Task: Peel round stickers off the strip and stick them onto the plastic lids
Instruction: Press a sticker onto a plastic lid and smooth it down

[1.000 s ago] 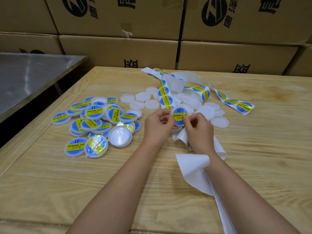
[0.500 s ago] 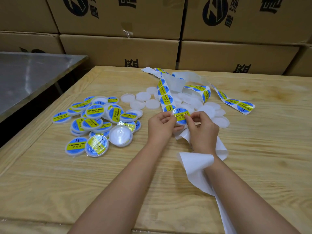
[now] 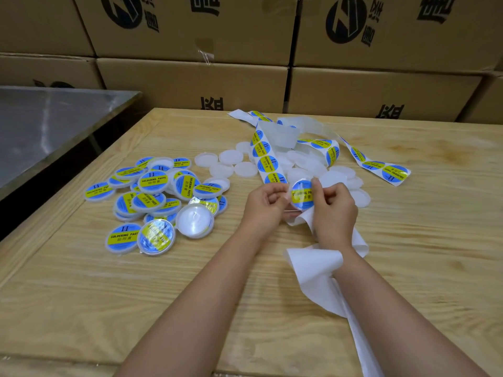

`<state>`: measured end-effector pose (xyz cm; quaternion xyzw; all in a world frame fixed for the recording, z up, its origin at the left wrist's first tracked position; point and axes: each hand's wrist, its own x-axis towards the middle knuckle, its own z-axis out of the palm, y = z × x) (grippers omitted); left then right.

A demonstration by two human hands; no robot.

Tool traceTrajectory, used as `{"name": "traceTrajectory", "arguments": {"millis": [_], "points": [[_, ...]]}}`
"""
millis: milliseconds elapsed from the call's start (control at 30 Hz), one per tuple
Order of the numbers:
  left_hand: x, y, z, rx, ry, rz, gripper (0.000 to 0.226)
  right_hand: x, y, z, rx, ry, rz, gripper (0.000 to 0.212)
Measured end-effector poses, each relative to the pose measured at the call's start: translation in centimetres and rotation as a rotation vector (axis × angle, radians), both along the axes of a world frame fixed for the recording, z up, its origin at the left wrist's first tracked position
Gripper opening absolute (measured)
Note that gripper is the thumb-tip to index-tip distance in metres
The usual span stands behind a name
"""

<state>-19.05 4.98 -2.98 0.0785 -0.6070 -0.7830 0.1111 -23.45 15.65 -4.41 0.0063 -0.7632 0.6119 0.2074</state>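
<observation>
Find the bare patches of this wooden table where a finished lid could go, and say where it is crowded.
Bare: table nearside, between the labelled lids and left forearm; also right of the backing paper. Crowded: the middle, with plain lids, sticker strip, left hand and right hand.

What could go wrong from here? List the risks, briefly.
1. The left hand and right hand hold the lid off the table, so its sticker may set crooked or wrinkled.
2. The empty backing paper trails under the right forearm; a pull might drag the sticker strip across the bare lids.
</observation>
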Motion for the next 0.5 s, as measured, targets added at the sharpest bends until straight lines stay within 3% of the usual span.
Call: {"name": "traceTrajectory", "arguments": {"millis": [133,300,500], "points": [[0.1,0.0,0.0,-0.025,0.022,0.000,0.018,-0.1,0.0,-0.1,-0.017,-0.020,0.021,0.036],[-0.1,-0.3,-0.3,-0.067,0.035,0.047,0.011,0.0,-0.3,0.0,0.034,-0.034,0.080,0.040],[-0.2,-1.0,-0.1,0.085,0.067,0.098,0.014,0.7,-0.5,0.2,0.003,-0.006,0.287,0.035]]}}
